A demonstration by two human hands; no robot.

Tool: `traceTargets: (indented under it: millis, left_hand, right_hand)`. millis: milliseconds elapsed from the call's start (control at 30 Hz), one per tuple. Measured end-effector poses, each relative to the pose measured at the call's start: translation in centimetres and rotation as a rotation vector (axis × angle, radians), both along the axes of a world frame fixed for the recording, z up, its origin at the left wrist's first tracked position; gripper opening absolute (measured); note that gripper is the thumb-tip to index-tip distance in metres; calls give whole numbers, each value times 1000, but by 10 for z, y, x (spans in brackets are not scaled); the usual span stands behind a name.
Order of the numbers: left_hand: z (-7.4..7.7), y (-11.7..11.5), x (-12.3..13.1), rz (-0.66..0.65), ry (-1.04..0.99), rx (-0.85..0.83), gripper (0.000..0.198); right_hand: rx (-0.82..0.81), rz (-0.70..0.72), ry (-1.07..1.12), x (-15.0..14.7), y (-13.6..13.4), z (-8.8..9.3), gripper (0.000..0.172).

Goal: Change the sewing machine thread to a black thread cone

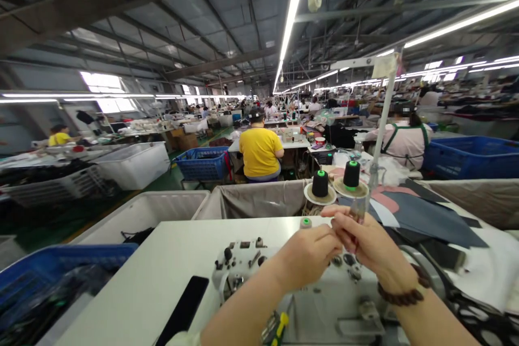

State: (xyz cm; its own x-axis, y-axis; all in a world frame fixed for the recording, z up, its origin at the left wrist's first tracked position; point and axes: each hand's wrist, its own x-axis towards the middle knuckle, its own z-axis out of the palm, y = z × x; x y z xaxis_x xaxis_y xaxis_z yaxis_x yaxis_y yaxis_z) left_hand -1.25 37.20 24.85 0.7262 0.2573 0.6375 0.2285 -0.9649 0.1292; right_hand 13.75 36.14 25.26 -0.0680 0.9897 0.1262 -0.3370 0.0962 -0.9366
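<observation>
My left hand (306, 254) and my right hand (373, 240) meet above the white sewing machine (312, 294), fingertips pressed together. Whatever lies between the fingers is too small to make out. A clear, bottle-like piece (358, 206) shows right by my right fingers; I cannot tell whether they touch it. Behind my hands stand two black thread cones, one on the left (320, 185) and one on the right (351, 175). A small pale spool with a green centre (305, 223) sits just beyond my left hand. A yellow-handled screwdriver (280, 328) lies low at the machine's front.
A black phone (184, 308) lies on the white tabletop (133, 275). Left of it is a blue crate (52, 265) with dark bagged goods. Dark fabric pieces (430, 216) cover the right side. A pole (383, 119) rises behind the machine. A person in yellow (259, 151) sits ahead.
</observation>
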Motion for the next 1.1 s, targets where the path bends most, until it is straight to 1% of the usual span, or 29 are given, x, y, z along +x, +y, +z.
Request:
traceTargets:
  millis: [100, 200, 267, 367, 433, 533, 600, 667, 733, 767, 833, 900, 967, 1000, 1033, 1067, 1100]
  left_hand:
    - [-10, -3, 5, -38, 45, -17, 32]
    - [-12, -10, 2, -55, 29, -92, 28]
    - [-11, -15, -5, -62, -12, -180, 24]
    - [-4, -19, -17, -51, -119, -320, 19]
    - [2, -22, -24, -60, -168, -375, 17]
    - [12, -25, -25, -100, -202, -397, 16]
    - [18, -26, -21, -122, -203, -386, 16]
    - [26, -25, -12, -152, -205, -371, 15]
    - [41, -18, 0, -183, -255, -371, 13]
    - [53, -12, 7, -190, -306, -380, 12]
    - [84, 3, 23, -174, -432, -399, 9]
    - [121, 20, 36, -125, -546, -371, 9]
    - [156, 34, 45, -51, -648, -293, 18]
    - [169, 39, 46, -21, -690, -261, 24]
    - [177, 40, 46, 2, -722, -233, 28]
    - [180, 39, 44, 16, -738, -214, 31]
    - [179, 36, 41, 18, -733, -202, 30]
  right_hand:
    - [-77, 13, 22, 6, -12, -8, 41]
    - [-136, 6, 55, 18, -18, -14, 40]
    - [-166, -19, 78, 26, -23, -16, 40]
    - [-205, -57, 97, 35, -29, -19, 41]
    - [-219, -70, 97, 39, -33, -20, 42]
    - [-217, -68, 85, 40, -38, -22, 41]
    - [-212, -56, 66, 40, -41, -23, 36]
    - [-208, -44, 49, 40, -43, -23, 35]
    - [-205, -44, 45, 41, -45, -23, 36]
    - [-204, -49, 48, 42, -45, -23, 37]
    - [-203, -59, 56, 44, -45, -22, 39]
    - [-201, -59, 59, 46, -45, -21, 40]
    - [-195, -46, 50, 49, -45, -21, 40]
    - [-190, -37, 42, 50, -46, -21, 40]
    - [-185, -29, 35, 51, -47, -21, 40]
    - [-180, -21, 28, 53, -48, -22, 40]
    - [-177, -13, 22, 54, -50, -22, 40]
